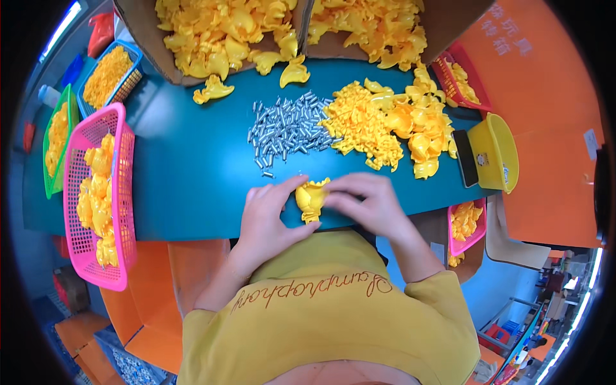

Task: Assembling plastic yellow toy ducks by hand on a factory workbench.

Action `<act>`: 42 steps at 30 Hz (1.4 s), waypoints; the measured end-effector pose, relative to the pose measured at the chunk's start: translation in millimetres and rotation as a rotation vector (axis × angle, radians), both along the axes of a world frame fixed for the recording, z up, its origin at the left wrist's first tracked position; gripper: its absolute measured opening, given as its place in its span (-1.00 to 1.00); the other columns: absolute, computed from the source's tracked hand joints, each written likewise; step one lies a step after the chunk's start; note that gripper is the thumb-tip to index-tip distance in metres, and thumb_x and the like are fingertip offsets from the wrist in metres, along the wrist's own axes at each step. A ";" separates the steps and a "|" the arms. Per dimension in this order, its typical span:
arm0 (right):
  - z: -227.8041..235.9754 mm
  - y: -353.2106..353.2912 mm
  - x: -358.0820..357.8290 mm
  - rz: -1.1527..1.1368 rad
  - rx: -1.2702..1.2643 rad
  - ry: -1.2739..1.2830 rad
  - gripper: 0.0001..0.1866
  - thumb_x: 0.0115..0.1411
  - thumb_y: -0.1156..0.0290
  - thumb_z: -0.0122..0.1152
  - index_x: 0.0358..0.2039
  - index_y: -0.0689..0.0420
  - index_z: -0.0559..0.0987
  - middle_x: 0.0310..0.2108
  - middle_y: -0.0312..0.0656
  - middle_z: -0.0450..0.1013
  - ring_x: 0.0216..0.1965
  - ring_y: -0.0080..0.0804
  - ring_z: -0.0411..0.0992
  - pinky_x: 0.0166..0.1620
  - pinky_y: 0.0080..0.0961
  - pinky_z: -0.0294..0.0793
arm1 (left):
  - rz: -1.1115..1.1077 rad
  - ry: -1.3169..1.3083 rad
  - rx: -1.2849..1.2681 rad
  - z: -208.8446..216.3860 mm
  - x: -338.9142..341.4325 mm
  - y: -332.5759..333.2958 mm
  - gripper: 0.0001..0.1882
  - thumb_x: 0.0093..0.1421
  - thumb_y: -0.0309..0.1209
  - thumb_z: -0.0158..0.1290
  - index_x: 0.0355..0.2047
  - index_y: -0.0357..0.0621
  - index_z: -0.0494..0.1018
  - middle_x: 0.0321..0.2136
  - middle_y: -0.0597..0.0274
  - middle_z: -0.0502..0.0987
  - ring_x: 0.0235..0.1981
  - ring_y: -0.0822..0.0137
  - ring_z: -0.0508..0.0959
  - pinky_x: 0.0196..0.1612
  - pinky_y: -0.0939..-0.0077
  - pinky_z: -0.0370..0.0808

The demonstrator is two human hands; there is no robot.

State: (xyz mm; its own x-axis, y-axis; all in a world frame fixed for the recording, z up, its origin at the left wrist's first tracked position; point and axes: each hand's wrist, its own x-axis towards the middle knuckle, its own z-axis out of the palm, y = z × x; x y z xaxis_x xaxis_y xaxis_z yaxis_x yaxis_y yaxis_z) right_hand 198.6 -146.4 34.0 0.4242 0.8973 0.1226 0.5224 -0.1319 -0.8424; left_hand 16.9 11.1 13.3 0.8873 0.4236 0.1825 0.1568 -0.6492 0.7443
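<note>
now, left hand [266,215]: pinching yellow toy shell [310,200]
right hand [373,204]: three o'clock, grip unclear
step: likely fitting; next needs alignment

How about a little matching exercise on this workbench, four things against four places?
Things
1. Silver metal pieces
2. Large pink basket
3. Yellow bucket
4. Yellow toy part

Places
A. Between the left hand and the right hand
B. Beside a flat black object
C. Heaped next to small yellow pieces
D. At the far left of the blue-green table

Pairs: 1-C, 2-D, 3-B, 4-A
</note>
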 end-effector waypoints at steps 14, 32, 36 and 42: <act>28.2 47.7 226.7 -0.140 -0.592 -0.442 -0.36 0.10 0.19 0.51 0.20 0.05 0.61 0.04 -0.10 0.55 0.02 -0.25 0.53 0.15 -0.39 0.52 | -0.037 -0.024 0.039 6.9 2.6 -1.7 -0.19 -0.10 -0.18 0.52 0.20 0.03 0.52 -0.22 0.34 0.63 -0.34 0.32 0.53 -0.03 0.36 0.36; 44.9 15.4 162.3 -0.224 -0.312 -0.634 -0.63 0.25 0.26 0.41 0.03 0.13 0.68 -0.14 -0.12 0.62 -0.04 -0.23 0.55 0.04 -0.35 0.54 | -0.020 -0.044 0.057 4.2 4.2 -0.9 -0.18 -0.12 -0.20 0.53 0.21 0.02 0.52 -0.20 0.37 0.61 -0.35 0.33 0.48 -0.04 0.37 0.36; 27.7 16.1 156.4 -0.205 -0.149 -0.476 -0.62 0.30 0.37 0.34 0.13 0.09 0.63 -0.14 -0.19 0.60 -0.13 -0.33 0.54 -0.05 -0.40 0.58 | -0.008 -0.022 0.037 3.3 3.4 -3.3 -0.14 -0.19 -0.21 0.57 0.19 0.01 0.53 -0.21 0.39 0.58 -0.33 0.36 0.45 -0.08 0.42 0.36; 22.5 -17.2 49.7 -0.267 0.146 0.648 -0.47 0.38 0.51 0.17 0.36 0.13 0.39 0.01 -0.19 0.40 -0.22 -0.43 0.60 -0.15 -0.50 0.64 | 0.008 0.017 0.017 5.8 -2.0 -3.5 -0.14 -0.19 -0.21 0.57 0.18 0.01 0.54 -0.27 0.36 0.56 -0.32 0.35 0.45 -0.11 0.42 0.39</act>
State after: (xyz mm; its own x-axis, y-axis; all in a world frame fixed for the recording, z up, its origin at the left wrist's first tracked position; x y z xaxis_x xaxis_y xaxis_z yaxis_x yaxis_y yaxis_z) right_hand 248.3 -163.5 56.4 0.6551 0.7463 -0.1173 -0.1231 -0.0478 -0.9912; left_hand 14.9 7.7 19.1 0.8868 0.4279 0.1746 0.1749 -0.6603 0.7304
